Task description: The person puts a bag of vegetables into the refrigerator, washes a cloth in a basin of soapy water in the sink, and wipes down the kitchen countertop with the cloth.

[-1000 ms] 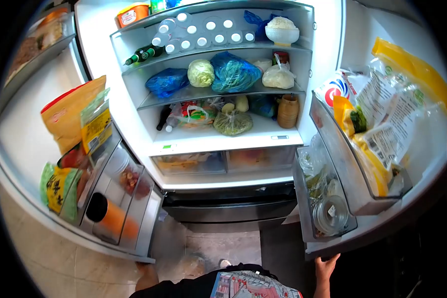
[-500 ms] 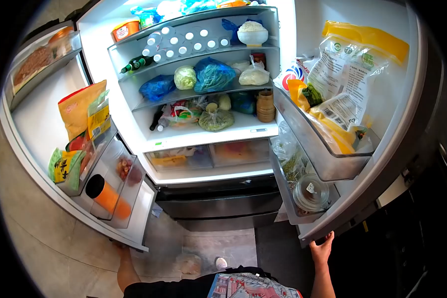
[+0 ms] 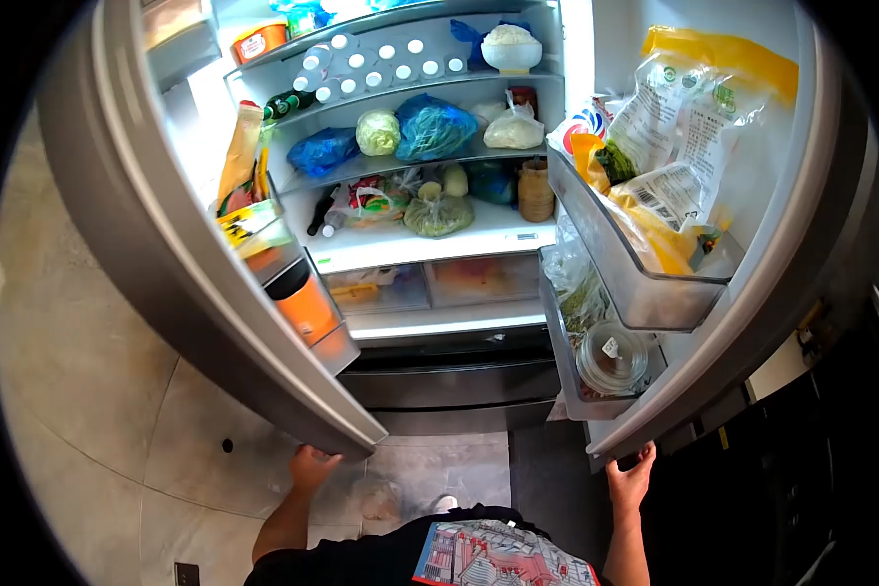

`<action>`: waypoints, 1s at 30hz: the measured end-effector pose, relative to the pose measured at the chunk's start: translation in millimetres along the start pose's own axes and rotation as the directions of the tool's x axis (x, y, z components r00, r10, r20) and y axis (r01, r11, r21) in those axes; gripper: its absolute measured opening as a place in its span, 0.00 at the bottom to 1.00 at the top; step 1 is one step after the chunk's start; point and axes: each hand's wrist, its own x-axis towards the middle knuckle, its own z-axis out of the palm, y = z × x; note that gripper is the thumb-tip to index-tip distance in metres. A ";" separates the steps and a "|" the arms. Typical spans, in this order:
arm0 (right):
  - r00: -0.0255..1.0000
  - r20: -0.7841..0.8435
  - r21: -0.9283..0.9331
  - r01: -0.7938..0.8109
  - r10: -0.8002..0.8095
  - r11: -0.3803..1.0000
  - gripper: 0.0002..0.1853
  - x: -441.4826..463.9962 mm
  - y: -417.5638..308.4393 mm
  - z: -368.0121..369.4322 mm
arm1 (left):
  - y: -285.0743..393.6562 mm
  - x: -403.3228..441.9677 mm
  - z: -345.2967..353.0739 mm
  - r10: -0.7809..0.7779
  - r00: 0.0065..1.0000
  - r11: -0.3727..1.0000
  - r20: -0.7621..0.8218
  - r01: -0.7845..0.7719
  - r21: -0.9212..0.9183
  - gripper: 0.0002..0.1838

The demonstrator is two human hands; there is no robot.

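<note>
The left refrigerator door point(image 3: 181, 244) stands partly open, and my left hand point(image 3: 314, 467) has its fingers at the lower outer edge, closed on it. On the other side, my right hand point(image 3: 631, 479) holds the bottom edge of the right refrigerator door point(image 3: 645, 418), which is wide open. The fingertips of both hands are partly hidden by the doors. An orange bottle with a black top point(image 3: 303, 303) rides in the left door's bin. Yellow-and-clear food bags point(image 3: 669, 161) and a round clear container point(image 3: 611, 357) sit in the right door's bins.
Inside the refrigerator point(image 3: 439, 249) are white-capped bottles point(image 3: 386, 73), a bowl of rice point(image 3: 511, 49), a cabbage point(image 3: 377, 132), a blue bag of vegetables point(image 3: 435, 127) and a brown jar point(image 3: 534, 190). Closed drawers point(image 3: 449, 381) lie below. A dark mat point(image 3: 552, 479) covers part of the floor.
The left door has swung inward to the right, moving with my left hand, so its outer face shows and its bins are seen edge-on. The right door and my right hand have barely moved.
</note>
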 end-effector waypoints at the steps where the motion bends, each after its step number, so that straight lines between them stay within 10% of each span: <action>1: 0.999 -0.027 -0.012 0.020 -0.020 1.000 0.40 -0.6 2.8 3.2 | 15.0 5.1 11.8 0.003 1.000 1.000 -0.001 -0.003 -0.007 0.21; 15: 0.995 -0.043 -0.143 -0.091 0.086 0.986 0.43 -13.7 9.4 14.0 | 158.8 91.6 114.3 0.001 0.992 0.862 -0.127 -0.066 -0.502 0.13; 30: 0.982 0.183 -0.022 -0.049 0.053 0.999 0.44 -49.1 -7.9 50.5 | 154.4 158.2 99.4 0.322 0.942 0.862 -0.097 -0.334 -0.381 0.06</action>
